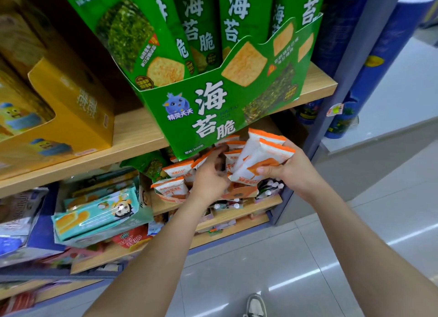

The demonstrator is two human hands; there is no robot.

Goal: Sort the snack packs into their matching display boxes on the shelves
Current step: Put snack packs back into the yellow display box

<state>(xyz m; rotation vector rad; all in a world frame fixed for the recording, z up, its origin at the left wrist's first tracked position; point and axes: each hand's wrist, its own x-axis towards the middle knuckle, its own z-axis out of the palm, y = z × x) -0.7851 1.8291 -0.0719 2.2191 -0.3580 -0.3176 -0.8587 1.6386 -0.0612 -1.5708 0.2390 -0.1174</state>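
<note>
**Orange-and-white packs held at their box on the second shelf**

The right grip (288, 172) is clenched round a fanned bunch of orange-and-white snack packs (263, 155), thumb across their lower front and fingers behind. The bunch is tilted, its orange top edges pointing up and to the left. It hangs just above the right end of the orange display box (239, 194), which stands on the lower wooden shelf (263, 202). More packs of the same print (176, 170) stand upright in the left part of that box, leaning on one another.

The left grip (209, 174) reaches into the middle of the box, among the packs. Its fingers are bent and blurred, so I cannot tell whether they grasp a pack or only touch them.

A green seaweed pack (148, 165) lies just left of and behind the orange box. Directly above, a large green display box (213, 108) full of tall green packs juts over the front edge of the upper wooden shelf (132, 136), tilted forward. A yellow display box (71, 108) stands to its left on the same shelf. Below and to the left, a teal box (94, 215) lies slanted among other goods. Tall blue tubes (384, 56) stand past the shelf's right post. A shoe (254, 305) shows on the grey tiled floor (260, 264).
</note>
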